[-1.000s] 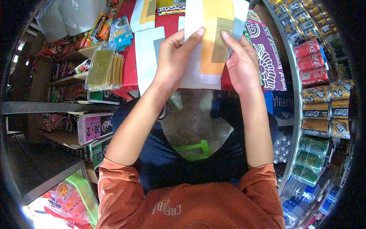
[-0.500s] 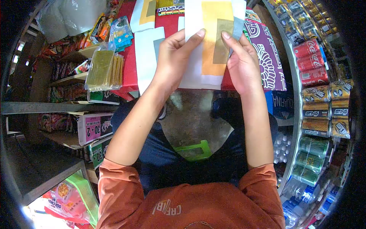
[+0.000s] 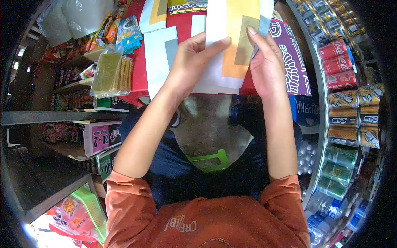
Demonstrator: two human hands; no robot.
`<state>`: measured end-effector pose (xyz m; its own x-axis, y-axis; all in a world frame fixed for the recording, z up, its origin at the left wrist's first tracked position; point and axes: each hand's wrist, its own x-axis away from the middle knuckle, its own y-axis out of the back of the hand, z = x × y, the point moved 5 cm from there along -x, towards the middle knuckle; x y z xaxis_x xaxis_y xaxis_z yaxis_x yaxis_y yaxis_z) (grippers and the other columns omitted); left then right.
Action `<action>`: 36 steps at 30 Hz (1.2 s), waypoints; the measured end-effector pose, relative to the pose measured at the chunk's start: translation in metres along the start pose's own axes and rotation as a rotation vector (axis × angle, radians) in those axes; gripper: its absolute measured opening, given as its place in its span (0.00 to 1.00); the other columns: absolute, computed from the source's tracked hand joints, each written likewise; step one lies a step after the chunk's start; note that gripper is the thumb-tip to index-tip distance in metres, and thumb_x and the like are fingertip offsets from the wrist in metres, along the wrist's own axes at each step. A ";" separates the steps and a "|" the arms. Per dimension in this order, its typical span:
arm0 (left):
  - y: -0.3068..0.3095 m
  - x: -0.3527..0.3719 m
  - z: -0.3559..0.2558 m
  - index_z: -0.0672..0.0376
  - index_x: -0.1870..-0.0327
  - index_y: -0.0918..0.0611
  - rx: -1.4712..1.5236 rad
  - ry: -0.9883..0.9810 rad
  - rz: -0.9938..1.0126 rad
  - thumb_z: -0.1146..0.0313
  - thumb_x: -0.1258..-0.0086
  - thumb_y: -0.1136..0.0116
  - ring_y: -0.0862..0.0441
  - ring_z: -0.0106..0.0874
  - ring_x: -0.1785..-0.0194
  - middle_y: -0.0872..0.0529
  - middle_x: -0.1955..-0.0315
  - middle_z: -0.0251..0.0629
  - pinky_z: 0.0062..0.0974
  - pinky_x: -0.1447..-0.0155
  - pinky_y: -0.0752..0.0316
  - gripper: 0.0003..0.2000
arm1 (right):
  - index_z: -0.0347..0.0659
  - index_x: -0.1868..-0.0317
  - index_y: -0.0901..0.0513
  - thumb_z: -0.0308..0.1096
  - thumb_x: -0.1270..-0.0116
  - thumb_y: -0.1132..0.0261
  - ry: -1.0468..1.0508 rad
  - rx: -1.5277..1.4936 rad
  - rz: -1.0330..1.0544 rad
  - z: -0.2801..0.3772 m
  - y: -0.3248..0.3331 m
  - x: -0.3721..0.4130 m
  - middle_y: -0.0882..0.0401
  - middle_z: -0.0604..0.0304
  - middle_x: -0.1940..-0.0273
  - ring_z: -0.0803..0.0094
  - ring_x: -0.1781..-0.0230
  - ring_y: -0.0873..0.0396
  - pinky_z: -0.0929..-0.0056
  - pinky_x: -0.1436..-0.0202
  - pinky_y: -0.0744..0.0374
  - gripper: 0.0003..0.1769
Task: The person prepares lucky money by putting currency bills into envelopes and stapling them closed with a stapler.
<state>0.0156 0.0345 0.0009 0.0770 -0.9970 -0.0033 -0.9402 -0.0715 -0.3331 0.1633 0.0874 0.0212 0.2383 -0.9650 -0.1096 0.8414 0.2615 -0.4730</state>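
Both hands hold up a white sheet (image 3: 215, 80) over the near edge of the red tabletop (image 3: 140, 51). A yellow-orange panel and a smaller olive-brown rectangle cover part of it. My left hand (image 3: 188, 62) grips its left side, thumb across the front and fingers behind. On the other side, my right hand (image 3: 268, 64) pinches the right edge, its thumb over the olive patch. A grey-blue strip shows behind that edge. Left of my left hand lies a similar white piece with a grey rectangle (image 3: 159, 58); another with a yellow panel (image 3: 153, 16) is farther back.
Purple patterned material (image 3: 295, 62) lies on the table's right. A shelf with Coca-Cola cans (image 3: 338, 64) and Sting cans (image 3: 344, 115) runs along the right. Bagged yellowish sheets (image 3: 108, 74) and snack packets stand left. A green plastic piece (image 3: 211, 160) is below, between my legs.
The white sheet has shifted slightly right and tilted a little. My left thumb has moved right with it, and my right thumb sits slightly higher on the olive patch.
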 end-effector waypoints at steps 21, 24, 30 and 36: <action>0.018 0.004 0.028 0.68 0.42 0.18 -0.113 0.153 -0.010 0.61 0.25 0.36 0.13 0.21 0.59 0.10 0.56 0.37 0.21 0.57 0.18 0.19 | 0.34 0.45 0.16 0.34 0.33 0.28 -0.024 0.220 -0.026 -0.009 0.019 -0.031 0.13 0.57 0.50 0.73 0.50 0.16 0.74 0.43 0.22 0.19; 0.026 0.014 0.020 0.67 0.32 0.26 -0.138 0.225 -0.044 0.60 0.25 0.36 0.16 0.24 0.47 0.14 0.46 0.40 0.23 0.46 0.20 0.26 | 0.32 0.47 0.15 0.33 0.34 0.28 -0.058 0.348 -0.003 -0.029 0.022 -0.046 0.11 0.56 0.54 0.74 0.54 0.15 0.75 0.47 0.21 0.18; 0.039 0.029 0.009 0.66 0.23 0.39 -0.087 0.143 -0.175 0.60 0.23 0.41 0.33 0.32 0.26 0.27 0.31 0.46 0.31 0.23 0.39 0.34 | 0.29 0.43 0.19 0.30 0.38 0.26 -0.038 0.549 -0.016 -0.050 0.025 -0.053 0.10 0.52 0.56 0.71 0.59 0.13 0.74 0.53 0.18 0.24; 0.042 0.030 0.001 0.66 0.25 0.36 -0.202 -0.024 -0.101 0.62 0.23 0.41 0.35 0.34 0.23 0.28 0.30 0.46 0.34 0.20 0.42 0.31 | 0.27 0.36 0.25 0.28 0.37 0.25 -0.034 0.735 -0.051 -0.063 0.029 -0.058 0.11 0.50 0.55 0.70 0.56 0.13 0.74 0.50 0.18 0.30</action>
<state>-0.0213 0.0012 -0.0146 0.1800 -0.9837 -0.0032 -0.9744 -0.1779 -0.1378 0.1436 0.1492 -0.0411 0.1948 -0.9783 -0.0706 0.9570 0.1737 0.2325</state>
